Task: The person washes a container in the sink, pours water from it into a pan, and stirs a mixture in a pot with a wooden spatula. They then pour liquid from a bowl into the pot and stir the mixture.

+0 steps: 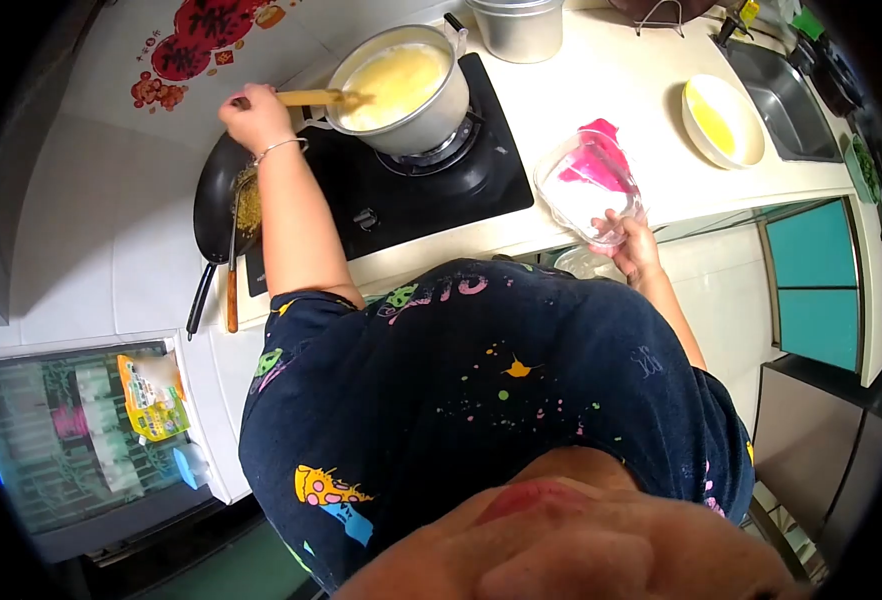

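My left hand [258, 118] is closed around the end of a flat wooden stirring utensil [311, 98]. Its far end dips into pale yellow, foamy liquid [401, 80] in a silver pot [431, 128], which sits on the burner. What shape the dipped end has, I cannot tell. In my right hand [633, 245] is a clear plastic container [586, 205], gripped by its near rim and held at the counter's front edge. Something bright pink [601, 155] shows through and behind the container; whether it lies inside or under it is unclear.
A black wok [216, 185] with brownish-green food and a wooden-handled utensil [232, 290] is left of the black hob [361, 190]. A lidded metal pot [521, 30] stands behind. On the right are a bowl of yellow liquid [721, 120] and the sink [781, 95].
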`<state>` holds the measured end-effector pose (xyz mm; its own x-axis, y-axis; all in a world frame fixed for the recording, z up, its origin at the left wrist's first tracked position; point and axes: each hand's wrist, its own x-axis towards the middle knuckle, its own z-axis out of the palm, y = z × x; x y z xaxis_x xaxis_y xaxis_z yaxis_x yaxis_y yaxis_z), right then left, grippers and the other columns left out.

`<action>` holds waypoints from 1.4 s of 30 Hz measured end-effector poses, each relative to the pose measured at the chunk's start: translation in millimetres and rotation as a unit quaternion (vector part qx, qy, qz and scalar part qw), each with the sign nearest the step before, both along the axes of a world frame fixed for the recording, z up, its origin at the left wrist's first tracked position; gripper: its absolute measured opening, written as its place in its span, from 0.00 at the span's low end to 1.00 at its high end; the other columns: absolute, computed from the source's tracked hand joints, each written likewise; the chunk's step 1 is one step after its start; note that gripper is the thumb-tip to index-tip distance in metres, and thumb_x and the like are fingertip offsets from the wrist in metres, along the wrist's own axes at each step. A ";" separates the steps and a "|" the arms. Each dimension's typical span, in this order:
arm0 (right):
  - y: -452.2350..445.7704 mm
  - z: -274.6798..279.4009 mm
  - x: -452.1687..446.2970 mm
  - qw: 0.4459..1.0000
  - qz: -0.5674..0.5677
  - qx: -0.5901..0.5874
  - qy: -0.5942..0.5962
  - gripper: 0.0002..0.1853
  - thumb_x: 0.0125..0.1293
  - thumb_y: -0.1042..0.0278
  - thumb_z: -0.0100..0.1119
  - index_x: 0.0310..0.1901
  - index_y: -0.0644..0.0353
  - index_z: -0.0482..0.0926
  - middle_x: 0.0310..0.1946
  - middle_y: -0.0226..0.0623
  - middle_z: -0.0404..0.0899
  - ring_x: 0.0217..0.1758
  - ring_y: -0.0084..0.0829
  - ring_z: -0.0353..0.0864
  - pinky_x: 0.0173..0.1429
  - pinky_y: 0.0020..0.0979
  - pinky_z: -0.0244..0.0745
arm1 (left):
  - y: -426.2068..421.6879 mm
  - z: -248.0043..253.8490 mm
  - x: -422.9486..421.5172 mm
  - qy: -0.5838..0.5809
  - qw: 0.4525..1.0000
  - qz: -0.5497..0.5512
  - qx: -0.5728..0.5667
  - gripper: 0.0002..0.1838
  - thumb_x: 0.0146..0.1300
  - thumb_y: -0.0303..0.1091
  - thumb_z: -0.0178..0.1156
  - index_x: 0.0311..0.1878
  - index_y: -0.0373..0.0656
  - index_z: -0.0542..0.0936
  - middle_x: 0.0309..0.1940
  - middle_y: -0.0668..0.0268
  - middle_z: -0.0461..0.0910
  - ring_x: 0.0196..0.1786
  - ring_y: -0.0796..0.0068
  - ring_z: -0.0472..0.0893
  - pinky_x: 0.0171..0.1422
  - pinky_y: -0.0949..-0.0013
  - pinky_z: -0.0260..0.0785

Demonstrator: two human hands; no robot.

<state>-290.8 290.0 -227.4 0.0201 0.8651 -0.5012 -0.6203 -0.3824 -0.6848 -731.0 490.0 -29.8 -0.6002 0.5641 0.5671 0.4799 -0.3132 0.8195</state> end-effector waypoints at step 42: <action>1.3 -6.2 4.6 1.000 0.008 0.014 0.002 0.32 0.56 0.75 0.48 0.61 0.57 0.48 0.42 0.40 0.65 0.42 0.38 0.76 0.30 0.47 0.81 | -15.4 3.2 -8.6 -0.083 0.993 -0.079 0.010 0.10 0.57 0.26 0.53 0.37 0.33 0.64 0.25 0.53 0.79 0.30 0.68 0.80 0.39 0.69 0.73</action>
